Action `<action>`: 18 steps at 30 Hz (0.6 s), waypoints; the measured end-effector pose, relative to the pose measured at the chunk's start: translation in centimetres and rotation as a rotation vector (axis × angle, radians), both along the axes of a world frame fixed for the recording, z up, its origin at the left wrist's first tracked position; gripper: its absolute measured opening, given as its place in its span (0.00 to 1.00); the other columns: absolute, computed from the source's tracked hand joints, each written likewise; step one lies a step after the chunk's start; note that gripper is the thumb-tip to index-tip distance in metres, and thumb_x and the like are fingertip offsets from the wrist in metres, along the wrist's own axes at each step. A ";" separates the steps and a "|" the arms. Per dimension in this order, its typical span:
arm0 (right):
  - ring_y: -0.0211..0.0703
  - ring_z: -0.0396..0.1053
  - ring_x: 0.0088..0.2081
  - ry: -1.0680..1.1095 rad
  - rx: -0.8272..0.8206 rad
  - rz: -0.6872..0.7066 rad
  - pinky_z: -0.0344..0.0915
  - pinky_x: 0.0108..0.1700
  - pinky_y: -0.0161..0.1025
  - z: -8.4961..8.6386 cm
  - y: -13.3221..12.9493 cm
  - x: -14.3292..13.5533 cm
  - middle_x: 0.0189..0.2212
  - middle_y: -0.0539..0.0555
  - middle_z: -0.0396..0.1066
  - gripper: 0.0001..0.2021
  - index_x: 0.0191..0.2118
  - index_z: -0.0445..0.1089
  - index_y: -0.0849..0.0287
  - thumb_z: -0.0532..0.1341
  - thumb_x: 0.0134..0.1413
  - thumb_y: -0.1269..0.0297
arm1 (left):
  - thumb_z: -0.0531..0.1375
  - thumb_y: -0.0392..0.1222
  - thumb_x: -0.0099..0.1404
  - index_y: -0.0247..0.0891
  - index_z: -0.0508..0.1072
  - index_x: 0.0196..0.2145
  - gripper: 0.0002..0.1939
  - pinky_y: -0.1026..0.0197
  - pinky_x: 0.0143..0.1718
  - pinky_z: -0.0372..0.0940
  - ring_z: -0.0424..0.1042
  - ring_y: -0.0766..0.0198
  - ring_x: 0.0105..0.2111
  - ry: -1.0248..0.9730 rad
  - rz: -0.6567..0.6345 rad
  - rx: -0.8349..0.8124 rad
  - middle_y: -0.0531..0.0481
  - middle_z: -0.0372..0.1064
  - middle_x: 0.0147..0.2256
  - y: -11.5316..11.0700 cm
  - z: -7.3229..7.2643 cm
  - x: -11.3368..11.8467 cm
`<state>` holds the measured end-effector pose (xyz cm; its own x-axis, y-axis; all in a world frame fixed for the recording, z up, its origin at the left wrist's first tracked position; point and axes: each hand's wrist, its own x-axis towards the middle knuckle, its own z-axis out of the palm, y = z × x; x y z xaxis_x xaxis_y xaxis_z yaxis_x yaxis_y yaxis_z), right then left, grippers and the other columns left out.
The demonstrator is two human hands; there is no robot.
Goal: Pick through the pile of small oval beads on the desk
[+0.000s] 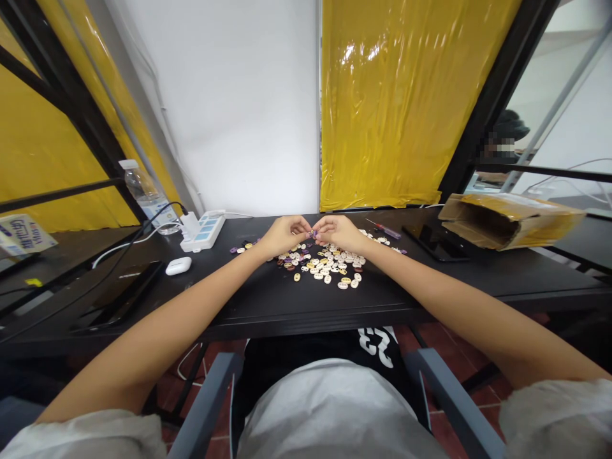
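Observation:
Fingertip to fingertip above the black table, my left hand [285,234] and my right hand [338,232] both pinch at a small purple piece [313,234]. A bit of yellow shows beside it, too small to make out. Beneath and in front of my hands lies a loose heap of small flat oval pieces [329,260] with holes in them. Most are cream; others are yellow, purple or dark brown. One yellow oval piece [297,277] sits apart at the near left of the heap.
Right of the heap lie a screwdriver [385,229], a dark phone [433,243] and an open cardboard box [511,220]. To the left are a white earphone case [178,266], a power strip [203,231], a plastic bottle [146,191] and a black tablet [122,293].

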<state>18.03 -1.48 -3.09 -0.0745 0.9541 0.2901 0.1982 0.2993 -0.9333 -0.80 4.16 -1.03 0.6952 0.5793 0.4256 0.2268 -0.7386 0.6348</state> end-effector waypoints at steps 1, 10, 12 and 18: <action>0.41 0.76 0.29 0.001 0.000 0.001 0.73 0.32 0.37 0.0 0.0 0.0 0.25 0.53 0.75 0.08 0.34 0.71 0.62 0.67 0.46 0.77 | 0.61 0.42 0.58 0.33 0.74 0.35 0.10 0.59 0.37 0.68 0.74 0.63 0.32 0.000 -0.002 0.004 0.44 0.76 0.32 0.0 0.0 0.0; 0.38 0.70 0.26 -0.045 0.066 -0.028 0.68 0.29 0.35 0.1 0.1 0.1 0.22 0.51 0.72 0.08 0.32 0.71 0.62 0.64 0.42 0.77 | 0.59 0.39 0.58 0.34 0.75 0.36 0.08 0.61 0.35 0.66 0.72 0.64 0.31 -0.016 0.031 0.042 0.46 0.75 0.32 -0.2 0.3 -0.1; 0.35 0.67 0.23 -0.059 0.086 -0.037 0.65 0.26 0.33 0.1 0.0 0.1 0.20 0.48 0.69 0.07 0.32 0.71 0.61 0.63 0.43 0.76 | 0.59 0.38 0.58 0.35 0.75 0.36 0.08 0.61 0.35 0.66 0.71 0.64 0.31 -0.016 0.036 0.052 0.47 0.75 0.33 -0.3 0.4 -0.1; 0.32 0.59 0.19 -0.179 0.130 -0.071 0.57 0.21 0.31 0.2 -0.1 0.4 0.17 0.46 0.64 0.07 0.33 0.74 0.61 0.59 0.48 0.70 | 0.59 0.37 0.59 0.36 0.76 0.36 0.08 0.61 0.37 0.66 0.71 0.64 0.32 -0.014 0.033 0.092 0.48 0.76 0.33 -0.4 0.4 -0.1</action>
<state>18.41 -1.62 -2.85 -0.0696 0.9144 0.3987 0.3821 0.3936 -0.8361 -0.92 3.80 -0.59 0.6698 0.5599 0.4877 0.2433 -0.7861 0.5683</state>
